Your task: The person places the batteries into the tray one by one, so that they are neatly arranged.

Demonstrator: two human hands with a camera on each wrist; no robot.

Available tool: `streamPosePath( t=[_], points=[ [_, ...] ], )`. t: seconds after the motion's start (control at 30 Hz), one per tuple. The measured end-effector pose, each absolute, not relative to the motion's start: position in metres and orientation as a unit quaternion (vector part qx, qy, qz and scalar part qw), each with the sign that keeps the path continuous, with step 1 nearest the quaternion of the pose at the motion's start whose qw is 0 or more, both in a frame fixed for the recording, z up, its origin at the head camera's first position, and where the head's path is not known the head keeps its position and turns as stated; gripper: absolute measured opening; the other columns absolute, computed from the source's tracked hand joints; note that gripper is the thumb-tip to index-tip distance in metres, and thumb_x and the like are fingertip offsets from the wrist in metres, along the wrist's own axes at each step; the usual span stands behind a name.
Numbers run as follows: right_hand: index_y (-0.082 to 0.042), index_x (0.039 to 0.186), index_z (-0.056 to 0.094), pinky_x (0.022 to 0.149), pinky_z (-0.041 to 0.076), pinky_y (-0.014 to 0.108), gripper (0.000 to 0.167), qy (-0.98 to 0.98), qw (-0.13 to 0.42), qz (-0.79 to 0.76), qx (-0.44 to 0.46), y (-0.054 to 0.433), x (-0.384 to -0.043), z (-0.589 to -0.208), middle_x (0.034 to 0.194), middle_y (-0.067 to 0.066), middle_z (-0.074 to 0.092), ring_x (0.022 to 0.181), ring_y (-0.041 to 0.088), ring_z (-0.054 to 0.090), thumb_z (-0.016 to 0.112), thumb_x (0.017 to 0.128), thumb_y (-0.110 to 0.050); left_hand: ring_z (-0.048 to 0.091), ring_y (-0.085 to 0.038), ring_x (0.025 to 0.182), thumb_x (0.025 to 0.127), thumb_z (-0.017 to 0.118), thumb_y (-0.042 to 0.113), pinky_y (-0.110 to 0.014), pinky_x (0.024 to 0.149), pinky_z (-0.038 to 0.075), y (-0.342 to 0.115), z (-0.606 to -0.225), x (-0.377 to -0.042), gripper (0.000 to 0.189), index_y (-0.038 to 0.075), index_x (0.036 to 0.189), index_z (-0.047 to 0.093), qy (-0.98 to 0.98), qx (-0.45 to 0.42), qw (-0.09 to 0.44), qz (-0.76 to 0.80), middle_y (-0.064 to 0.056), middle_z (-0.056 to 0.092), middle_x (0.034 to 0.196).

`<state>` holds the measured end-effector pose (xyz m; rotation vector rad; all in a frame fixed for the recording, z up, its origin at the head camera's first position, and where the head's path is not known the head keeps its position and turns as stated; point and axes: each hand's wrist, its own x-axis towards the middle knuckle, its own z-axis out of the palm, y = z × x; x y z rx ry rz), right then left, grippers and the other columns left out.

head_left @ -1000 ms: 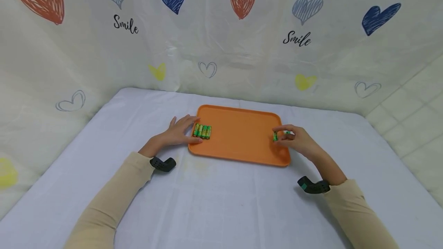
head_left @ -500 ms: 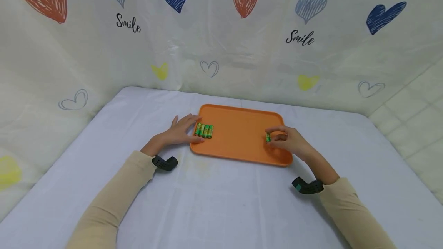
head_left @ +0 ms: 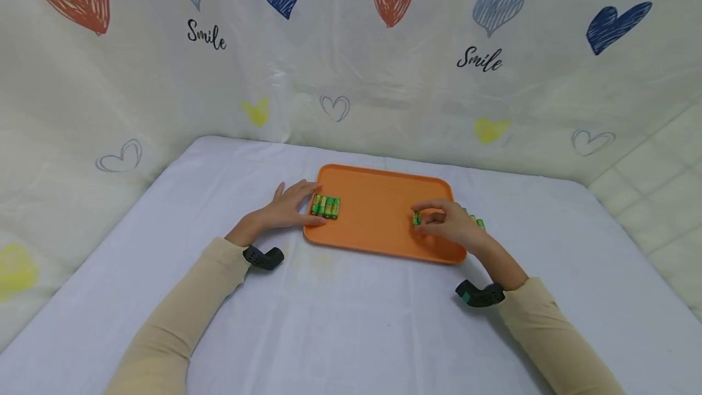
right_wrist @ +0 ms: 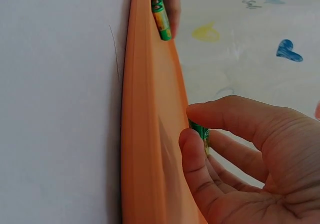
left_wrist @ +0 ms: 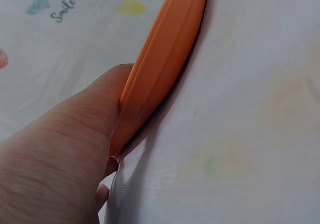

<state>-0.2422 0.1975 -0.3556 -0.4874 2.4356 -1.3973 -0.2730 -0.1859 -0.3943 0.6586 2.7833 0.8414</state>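
**Green battery [head_left: 416, 218] pinched in the right hand [head_left: 452, 223] over an orange tray [head_left: 378, 191]**

The right thumb and forefinger grasp the battery, which stands roughly upright between their tips; the other right fingers bend behind it. Whether its lower end touches the tray cannot be told.

Past the right knuckles, at and just beyond the tray's right side, the green ends of more batteries [head_left: 480, 224] peek out, mostly hidden by the hand.

The left hand [head_left: 285, 207] is released, its fingers and thumb spread apart at the tray's left edge. In the gap between them lies a row of four green batteries [head_left: 325, 206], side by side inside the tray, well apart from the right fingertips. The left thumb lies just beside the row's near ends; contact there is unclear.

Below both hands spreads a white cloth [head_left: 351, 322]. Behind the fingers of each hand, at the wrist, sits a black device [head_left: 263, 258], next to a beige sleeve [head_left: 175, 316]. Farther off than any fingertip hangs a pale backdrop [head_left: 351, 66] printed with hearts and "Smile".
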Motion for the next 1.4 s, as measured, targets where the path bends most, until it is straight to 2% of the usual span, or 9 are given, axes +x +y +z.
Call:
streamPosePath(
  t=[0.17, 0.27, 0.47, 0.7, 1.03, 1.4],
  points=[
    [0.006, 0.135, 0.051, 0.078, 0.052, 0.020, 0.051, 0.843, 0.147, -0.487, -0.176, 0.193, -0.242, -0.356, 0.110, 0.021, 0.060, 0.084, 0.011, 0.063, 0.070, 0.088, -0.004, 0.007, -0.030, 0.150, 0.084, 0.070, 0.053, -0.059, 0.113, -0.014, -0.186, -0.394, -0.274, 0.091, 0.016, 0.155, 0.026, 0.931, 0.222, 0.080, 0.280, -0.010, 0.022, 0.160],
    [0.006, 0.135, 0.051, 0.078, 0.052, 0.020, 0.052, 0.842, 0.149, -0.488, -0.177, 0.190, -0.242, -0.356, 0.104, 0.020, 0.062, 0.083, 0.011, 0.063, 0.071, 0.089, -0.004, 0.008, -0.030, 0.150, 0.084, 0.070, 0.053, -0.059, 0.113, -0.014, -0.186, -0.395, -0.274, 0.091, 0.015, 0.155, 0.026, 0.930, 0.222, 0.080, 0.280, -0.010, 0.022, 0.160],
    [0.005, 0.134, 0.053, 0.076, 0.051, 0.020, 0.050, 0.841, 0.139, -0.489, -0.182, 0.180, -0.243, -0.358, 0.107, 0.019, 0.063, 0.082, 0.011, 0.063, 0.071, 0.088, -0.003, 0.006, -0.030, 0.150, 0.084, 0.070, 0.053, -0.059, 0.113, -0.014, -0.187, -0.397, -0.275, 0.092, 0.016, 0.155, 0.026, 0.930, 0.222, 0.079, 0.281, -0.011, 0.021, 0.160],
    [0.006, 0.132, 0.054, 0.072, 0.052, 0.022, 0.048, 0.836, 0.144, -0.495, -0.186, 0.170, -0.245, -0.362, 0.098, 0.016, 0.064, 0.080, 0.013, 0.063, 0.070, 0.087, 0.000, 0.006, -0.030, 0.150, 0.085, 0.070, 0.053, -0.059, 0.113, -0.014, -0.186, -0.395, -0.273, 0.091, 0.016, 0.155, 0.025, 0.931, 0.221, 0.079, 0.280, -0.010, 0.021, 0.161],
    [0.002, 0.133, 0.055, 0.068, 0.050, 0.023, 0.049, 0.840, 0.152, -0.489, -0.177, 0.159, -0.246, -0.362, 0.092, 0.013, 0.062, 0.079, 0.018, 0.062, 0.072, 0.087, -0.005, 0.006, -0.030, 0.150, 0.085, 0.069, 0.052, -0.058, 0.114, -0.014, -0.184, -0.392, -0.272, 0.090, 0.016, 0.155, 0.025, 0.931, 0.222, 0.083, 0.277, -0.010, 0.020, 0.161],
    [0.001, 0.132, 0.057, 0.069, 0.050, 0.020, 0.048, 0.839, 0.156, -0.487, -0.184, 0.143, -0.247, -0.360, 0.115, 0.019, 0.058, 0.085, 0.018, 0.061, 0.072, 0.086, -0.002, 0.006, -0.030, 0.150, 0.085, 0.070, 0.051, -0.058, 0.113, -0.015, -0.186, -0.392, -0.272, 0.091, 0.016, 0.156, 0.024, 0.931, 0.220, 0.084, 0.278, -0.009, 0.020, 0.161]
  ],
)
